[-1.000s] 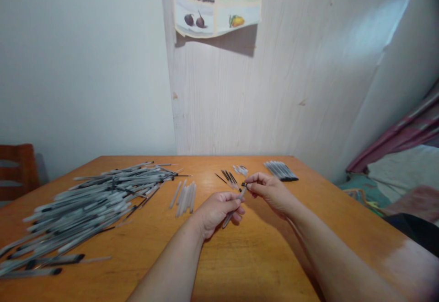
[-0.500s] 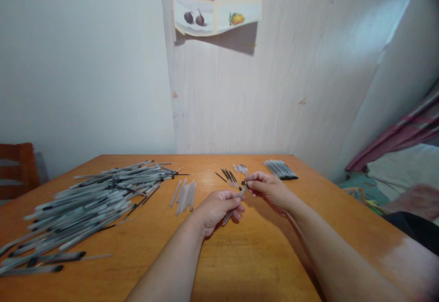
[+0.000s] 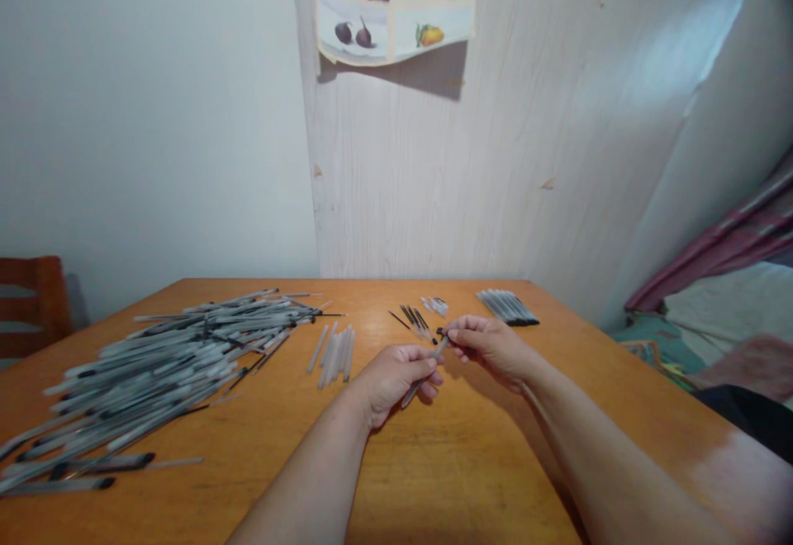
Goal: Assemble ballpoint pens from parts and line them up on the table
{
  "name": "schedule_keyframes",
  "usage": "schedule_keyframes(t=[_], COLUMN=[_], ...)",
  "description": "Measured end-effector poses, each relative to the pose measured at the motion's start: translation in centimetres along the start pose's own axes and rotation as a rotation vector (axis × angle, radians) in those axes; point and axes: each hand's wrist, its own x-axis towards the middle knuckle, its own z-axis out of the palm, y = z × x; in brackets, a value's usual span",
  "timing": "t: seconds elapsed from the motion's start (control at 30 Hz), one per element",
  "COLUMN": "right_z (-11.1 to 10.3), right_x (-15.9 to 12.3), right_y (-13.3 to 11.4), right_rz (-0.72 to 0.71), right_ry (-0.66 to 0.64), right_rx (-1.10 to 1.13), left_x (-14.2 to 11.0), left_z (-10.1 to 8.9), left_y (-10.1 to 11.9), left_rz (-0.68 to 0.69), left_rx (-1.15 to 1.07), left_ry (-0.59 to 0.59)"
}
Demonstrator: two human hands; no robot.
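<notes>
A translucent grey pen (image 3: 411,394) slants up to the right between my hands over the middle of the table. My left hand (image 3: 400,378) is closed around its barrel, thumb on top. At the upper end my right hand (image 3: 486,345) pinches the pen near a small black end piece (image 3: 442,331); the fingertips partly hide it. Just beyond the hands lie several thin black refills (image 3: 411,316) with pale ends. Small clear pieces (image 3: 434,305) lie behind them. Left of my left hand is a group of clear pen barrels (image 3: 336,355).
A large loose heap of grey pens (image 3: 186,363) with black ends covers the table's left side. At the back right, a neat row of pens (image 3: 506,307) lies side by side. The wooden table (image 3: 446,479) meets the wall; a chair (image 3: 34,301) stands at the left.
My right hand has shifted very slightly down and to the right, still at the pen's upper end. My left hand and the pen are nearly unchanged.
</notes>
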Motion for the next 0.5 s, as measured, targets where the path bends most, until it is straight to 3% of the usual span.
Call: schedule_keyframes(t=[0.5], right_z=[0.29], right_x=[-0.19], right_y=[-0.22], right_rz=[-0.011], right_ry=[0.000], right_rx=[0.017], left_x=[-0.39], left_z=[0.84], left_y=[0.51], left_rz=[0.033], left_rx=[0.015], left_ry=[0.048])
